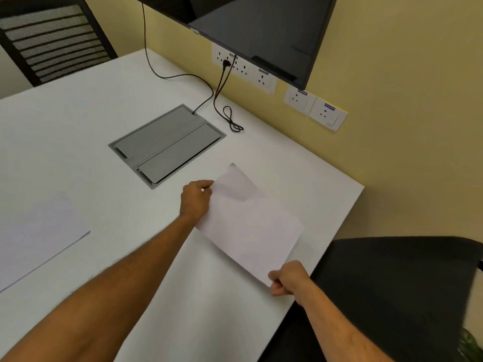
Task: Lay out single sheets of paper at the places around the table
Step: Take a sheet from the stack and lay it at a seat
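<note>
R hand [286,278] nearest, pinching near corner of paper sheet [251,226] by bench [78,126] edge, beside dark chair seat [397,283]. L hand [196,199] grips sheet's left edge, thumb on top. Sheet held between both hands, low over white bench near its right edge; far corner curled up, so not flat. Paper stack [39,236] lies far left on bench. Beyond: grey cable box [167,145] w/ two lids shut, black cables [224,111], wall sockets [313,105], screen [261,32].
</note>
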The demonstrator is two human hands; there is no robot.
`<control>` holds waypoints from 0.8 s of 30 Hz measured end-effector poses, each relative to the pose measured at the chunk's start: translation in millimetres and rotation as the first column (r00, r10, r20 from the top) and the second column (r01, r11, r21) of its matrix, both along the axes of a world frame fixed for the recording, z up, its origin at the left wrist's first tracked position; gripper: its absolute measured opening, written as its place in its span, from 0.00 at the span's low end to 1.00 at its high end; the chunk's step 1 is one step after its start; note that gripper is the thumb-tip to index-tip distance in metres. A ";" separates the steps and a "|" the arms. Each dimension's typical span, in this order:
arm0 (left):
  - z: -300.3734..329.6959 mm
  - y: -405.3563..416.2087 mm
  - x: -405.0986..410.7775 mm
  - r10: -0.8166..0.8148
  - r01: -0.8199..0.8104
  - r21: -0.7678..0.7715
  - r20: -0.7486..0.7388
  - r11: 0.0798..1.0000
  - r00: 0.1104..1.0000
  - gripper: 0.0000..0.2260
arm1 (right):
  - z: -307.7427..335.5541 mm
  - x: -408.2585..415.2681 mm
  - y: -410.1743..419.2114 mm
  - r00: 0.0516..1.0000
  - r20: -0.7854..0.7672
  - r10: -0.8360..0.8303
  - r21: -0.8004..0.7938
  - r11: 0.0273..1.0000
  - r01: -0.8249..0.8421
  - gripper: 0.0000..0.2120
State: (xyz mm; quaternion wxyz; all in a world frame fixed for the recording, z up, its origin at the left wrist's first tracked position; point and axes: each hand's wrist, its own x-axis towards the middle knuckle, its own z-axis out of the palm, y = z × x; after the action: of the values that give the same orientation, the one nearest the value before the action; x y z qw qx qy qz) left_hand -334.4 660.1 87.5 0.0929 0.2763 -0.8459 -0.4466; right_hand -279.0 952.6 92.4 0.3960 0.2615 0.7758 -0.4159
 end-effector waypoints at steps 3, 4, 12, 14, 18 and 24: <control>-43.5 -3.1 -27.0 -0.027 0.027 0.010 0.032 1.000 0.999 0.13 | -34.7 -10.9 -2.9 0.998 0.031 -0.057 0.020 0.998 0.056 0.14; -56.2 -3.3 -34.3 -0.041 0.040 0.016 0.047 0.999 0.998 0.13 | -45.5 -14.2 -2.1 0.997 0.039 -0.068 0.029 0.997 0.067 0.13; -126.8 6.4 -53.0 -0.137 0.133 0.046 0.080 0.990 0.987 0.14 | -93.6 -21.7 1.7 0.996 0.049 -0.080 0.114 0.991 0.074 0.06; -134.2 9.0 -50.6 -0.162 0.163 -0.009 0.068 0.987 0.984 0.16 | -95.9 -20.7 -0.7 0.999 0.019 -0.046 0.148 0.988 0.043 0.08; -140.0 9.2 -43.3 -0.189 0.200 -0.100 0.113 0.975 0.975 0.18 | -92.2 -17.7 -9.4 0.999 -0.010 0.040 0.218 0.975 -0.037 0.11; -143.9 4.0 -41.6 -0.243 0.275 -0.238 0.154 0.932 0.958 0.15 | -96.0 -9.8 -14.2 1.000 -0.019 0.022 0.259 0.966 -0.016 0.19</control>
State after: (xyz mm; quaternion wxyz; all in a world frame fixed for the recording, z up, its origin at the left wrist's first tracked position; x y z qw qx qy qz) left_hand -376.0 664.1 -56.4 0.0164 0.1746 -0.9297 -0.3239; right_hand -288.9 938.4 -3.6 0.3541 0.2990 0.8301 -0.3100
